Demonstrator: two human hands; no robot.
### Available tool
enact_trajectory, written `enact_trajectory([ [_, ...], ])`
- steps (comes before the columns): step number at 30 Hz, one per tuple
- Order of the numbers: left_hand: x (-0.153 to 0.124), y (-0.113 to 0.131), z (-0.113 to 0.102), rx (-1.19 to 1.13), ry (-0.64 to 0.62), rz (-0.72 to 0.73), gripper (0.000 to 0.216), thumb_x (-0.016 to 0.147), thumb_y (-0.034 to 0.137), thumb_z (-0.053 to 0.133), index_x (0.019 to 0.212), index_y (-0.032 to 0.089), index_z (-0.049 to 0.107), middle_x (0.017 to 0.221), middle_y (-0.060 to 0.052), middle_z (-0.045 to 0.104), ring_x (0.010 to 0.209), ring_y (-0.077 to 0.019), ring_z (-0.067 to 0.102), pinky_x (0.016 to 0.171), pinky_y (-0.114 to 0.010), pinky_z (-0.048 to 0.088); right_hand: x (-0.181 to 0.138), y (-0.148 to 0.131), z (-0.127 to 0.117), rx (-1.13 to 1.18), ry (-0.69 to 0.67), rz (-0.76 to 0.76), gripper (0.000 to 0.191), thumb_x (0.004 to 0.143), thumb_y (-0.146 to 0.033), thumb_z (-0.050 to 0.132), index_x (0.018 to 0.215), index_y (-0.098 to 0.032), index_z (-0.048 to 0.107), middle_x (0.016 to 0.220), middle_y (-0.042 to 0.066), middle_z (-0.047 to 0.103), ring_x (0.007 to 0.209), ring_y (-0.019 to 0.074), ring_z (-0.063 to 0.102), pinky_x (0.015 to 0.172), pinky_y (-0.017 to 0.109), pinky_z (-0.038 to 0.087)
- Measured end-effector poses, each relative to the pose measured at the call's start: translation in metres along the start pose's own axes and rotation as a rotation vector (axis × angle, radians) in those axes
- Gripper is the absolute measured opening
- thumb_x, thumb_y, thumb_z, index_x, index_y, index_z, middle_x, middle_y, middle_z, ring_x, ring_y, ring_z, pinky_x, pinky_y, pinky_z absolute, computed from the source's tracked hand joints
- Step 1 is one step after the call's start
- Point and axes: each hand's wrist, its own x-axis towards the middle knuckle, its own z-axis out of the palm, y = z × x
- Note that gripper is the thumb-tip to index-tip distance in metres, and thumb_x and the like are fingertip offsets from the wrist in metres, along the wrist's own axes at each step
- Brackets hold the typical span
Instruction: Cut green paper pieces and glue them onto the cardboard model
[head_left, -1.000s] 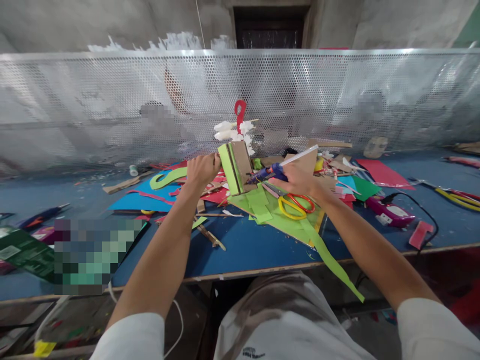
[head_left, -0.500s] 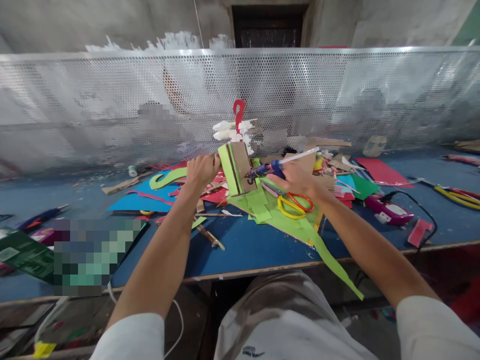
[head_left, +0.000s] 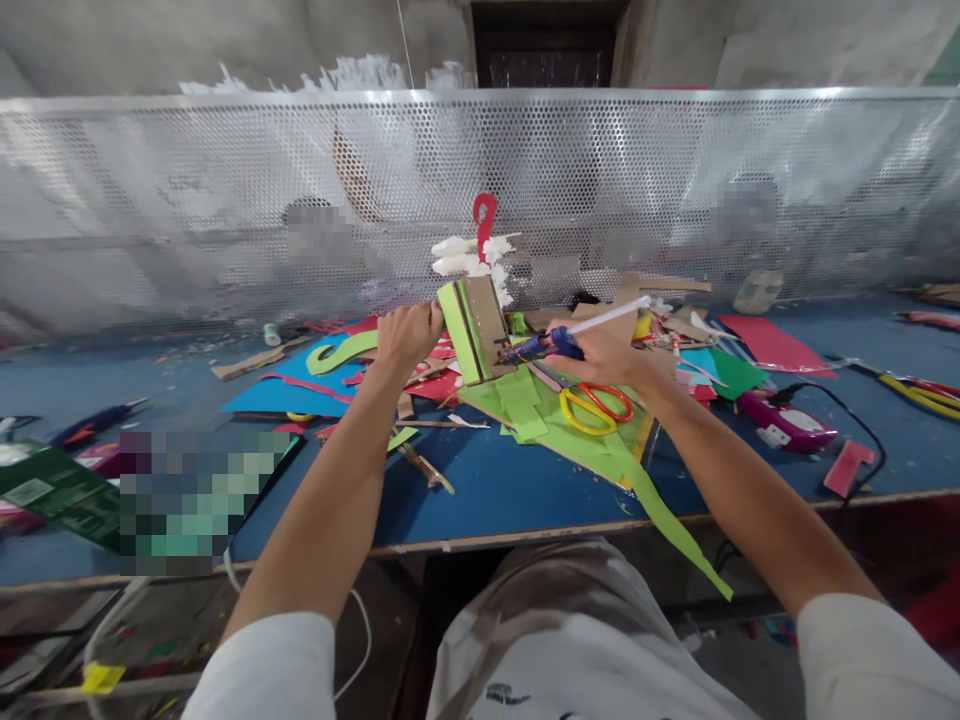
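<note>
My left hand is closed on the left side of a cardboard box faced partly with light green paper. The box is tilted, and its bare brown face is toward my right hand. My right hand grips a blue hot glue gun with a clear glue stick rising from its back. The gun's nozzle is at the brown face; whether it touches is hard to tell. Below my right hand lie scissors with yellow and red handles, on green paper. A curled green strip shows beside my left hand.
White tufts and a red hooked piece stand behind the box. Paper and cardboard scraps cover the blue table. A magenta device with a black cord and pliers are to the right. A perforated metal screen runs along the back.
The view has shifted slightly, moving the scene a little to the right. The box looks slightly turned, with the glue gun still at its brown face. Both hands keep their hold.
</note>
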Motion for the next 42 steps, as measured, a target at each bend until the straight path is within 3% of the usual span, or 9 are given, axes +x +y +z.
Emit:
enact_trajectory([
  [3,-0.001,0.001,-0.002,0.005,-0.006,-0.001,0.069,0.107,0.046,0.016,0.115,0.017,0.077,0.112,-0.024,0.077,0.105,-0.0399,0.071,0.086,-0.045,0.045,-0.001,0.0,-0.002,0.033,-0.004,-0.021,0.037,0.102,-0.056,0.053,0.084,-0.024,0.05,0.084,0.003,0.054,0.072,0.0187,0.048,0.07,0.033,0.039],
  [16,0.0,0.001,0.0,-0.015,-0.008,-0.015,0.067,0.107,0.046,0.017,0.118,0.017,0.077,0.111,-0.023,0.076,0.105,-0.0387,0.069,0.087,-0.044,0.044,0.003,-0.005,0.004,-0.144,0.026,-0.002,0.043,0.102,-0.057,0.047,0.075,-0.023,0.049,0.069,0.003,0.05,0.065,0.0192,0.043,0.065,0.034,0.032],
  [23,0.001,-0.001,0.002,-0.009,0.011,-0.02,0.067,0.107,0.046,0.017,0.115,0.017,0.077,0.111,-0.023,0.076,0.104,-0.0386,0.07,0.086,-0.044,0.045,0.0,0.013,-0.004,-0.169,0.018,0.015,0.043,0.101,-0.058,0.05,0.075,-0.023,0.053,0.07,0.004,0.054,0.069,0.021,0.047,0.069,0.034,0.033],
  [29,0.002,-0.003,0.004,-0.008,-0.001,-0.018,0.066,0.107,0.045,0.018,0.114,0.017,0.077,0.11,-0.023,0.077,0.104,-0.0392,0.07,0.085,-0.044,0.045,-0.007,0.015,-0.012,-0.108,0.011,0.07,0.042,0.101,-0.06,0.053,0.086,-0.021,0.059,0.076,0.004,0.058,0.071,0.0206,0.05,0.07,0.034,0.034],
  [35,0.0,-0.001,0.003,-0.002,-0.001,-0.009,0.067,0.106,0.046,0.017,0.115,0.016,0.077,0.11,-0.024,0.077,0.103,-0.0394,0.07,0.085,-0.045,0.045,-0.004,0.009,-0.005,0.037,0.003,-0.032,0.04,0.102,-0.062,0.052,0.092,-0.023,0.054,0.093,0.005,0.058,0.08,0.0211,0.052,0.075,0.034,0.041],
  [42,0.0,0.001,-0.001,-0.024,-0.023,-0.022,0.065,0.107,0.046,0.018,0.115,0.016,0.076,0.112,-0.024,0.076,0.105,-0.0386,0.069,0.088,-0.044,0.044,0.001,0.004,0.002,-0.028,0.004,-0.042,0.038,0.1,-0.058,0.054,0.088,-0.023,0.052,0.087,0.004,0.055,0.074,0.0199,0.048,0.072,0.034,0.037],
])
